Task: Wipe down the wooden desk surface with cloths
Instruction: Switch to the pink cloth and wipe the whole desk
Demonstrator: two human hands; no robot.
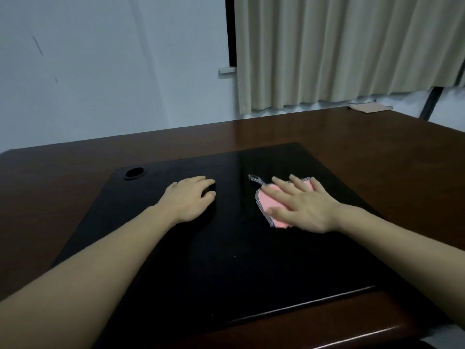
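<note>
Your right hand [305, 204] lies flat, fingers straight and spread, pressing a pink cloth [273, 204] onto the black inlay panel [226, 260] of the desk [352, 147]. Nothing is pinched; the cloth is held only by downward pressure. Its grey trim and hanging loop [255, 178] stick out past the fingertips.

Your left hand [190, 197] rests on the panel well apart from the cloth, fingers curled over something dark. Whether it is a second cloth or only shadow cannot be told.

A folded tan cloth [370, 107] lies at the far right corner, near the curtain [352, 46].

Risks, judged:
- A flat palm may slide over the cloth, bunching it mid-stroke.
- The loop could snag at the cable hole [134, 172].
- Both hands sit on the inlay; the brown wood surround could go unwiped.
</note>
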